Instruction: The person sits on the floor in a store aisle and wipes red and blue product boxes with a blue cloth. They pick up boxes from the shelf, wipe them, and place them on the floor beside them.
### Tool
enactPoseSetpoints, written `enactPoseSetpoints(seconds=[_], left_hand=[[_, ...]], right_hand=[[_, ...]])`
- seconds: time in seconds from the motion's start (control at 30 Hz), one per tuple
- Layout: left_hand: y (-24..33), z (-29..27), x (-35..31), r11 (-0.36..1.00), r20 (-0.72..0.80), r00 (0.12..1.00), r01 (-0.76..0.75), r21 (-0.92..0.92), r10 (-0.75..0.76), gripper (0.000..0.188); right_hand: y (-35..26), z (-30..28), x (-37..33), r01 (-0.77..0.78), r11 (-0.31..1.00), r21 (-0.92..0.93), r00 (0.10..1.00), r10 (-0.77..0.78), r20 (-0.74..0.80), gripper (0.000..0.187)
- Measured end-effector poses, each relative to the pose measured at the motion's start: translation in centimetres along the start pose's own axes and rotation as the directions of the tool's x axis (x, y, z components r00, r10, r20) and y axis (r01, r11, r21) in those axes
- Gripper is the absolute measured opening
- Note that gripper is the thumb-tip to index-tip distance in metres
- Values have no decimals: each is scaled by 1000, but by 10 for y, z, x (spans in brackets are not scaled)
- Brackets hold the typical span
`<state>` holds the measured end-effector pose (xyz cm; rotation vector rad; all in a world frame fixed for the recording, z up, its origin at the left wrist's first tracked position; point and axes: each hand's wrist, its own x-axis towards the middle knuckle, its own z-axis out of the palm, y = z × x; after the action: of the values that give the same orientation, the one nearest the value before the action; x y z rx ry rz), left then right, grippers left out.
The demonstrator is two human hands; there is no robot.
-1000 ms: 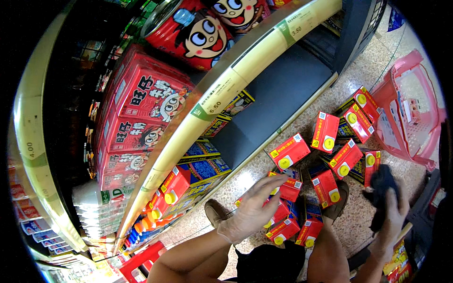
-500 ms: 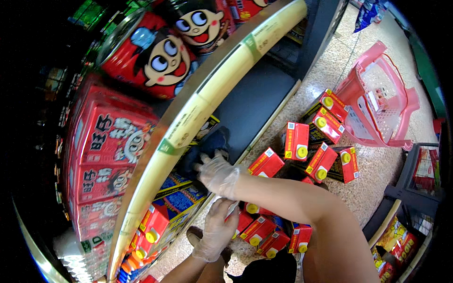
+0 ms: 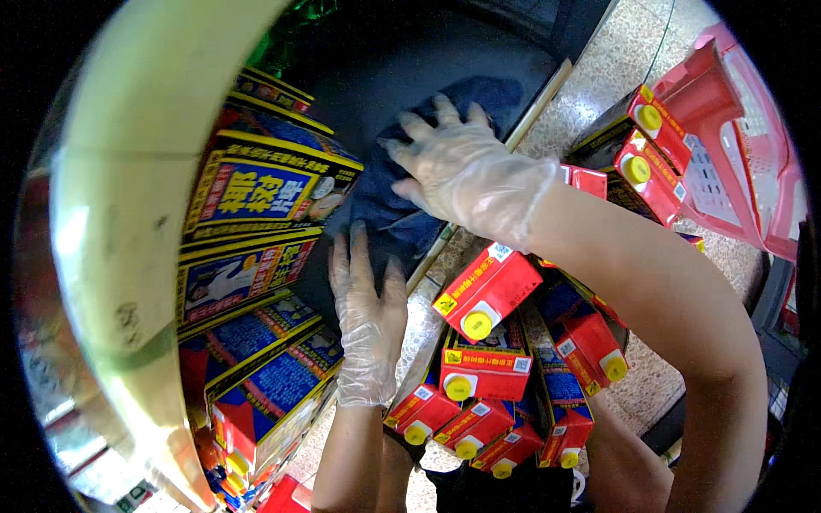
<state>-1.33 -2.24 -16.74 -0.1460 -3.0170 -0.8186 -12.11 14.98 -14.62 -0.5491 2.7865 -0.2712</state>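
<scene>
My right hand (image 3: 457, 167), in a clear plastic glove, lies flat with fingers spread on a dark blue cloth (image 3: 406, 224) on the dark shelf board (image 3: 359, 111). Its palm covers part of the cloth. My left hand (image 3: 366, 312), gloved the same way, rests at the shelf's front edge with its fingers stretched out and nothing in them. Just left of it, black, blue and yellow drink cartons (image 3: 269, 188) stand on the shelf.
Red-topped cartons with yellow caps (image 3: 487, 374) crowd the floor in front of the shelf. A pink basket (image 3: 735, 128) stands at the far right. The pale curved edge of the upper shelf (image 3: 128, 214) hangs close on the left.
My view has moved down and closer to the lower shelf. My right hand has slid farther along the board with the cloth. My left hand has risen from near the floor cartons to the shelf edge.
</scene>
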Motion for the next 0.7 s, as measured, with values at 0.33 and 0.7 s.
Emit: enactPoseSetpoints(seconds=[0.33, 0.7], left_hand=[[15, 16, 4, 997, 156, 987, 17, 78, -29, 62], [20, 9, 4, 982, 209, 970, 92, 166, -126, 58]], right_hand=[[28, 9, 103, 80, 994, 80, 945, -50, -324, 55], [35, 11, 191, 59, 937, 344, 950, 52, -307, 48]])
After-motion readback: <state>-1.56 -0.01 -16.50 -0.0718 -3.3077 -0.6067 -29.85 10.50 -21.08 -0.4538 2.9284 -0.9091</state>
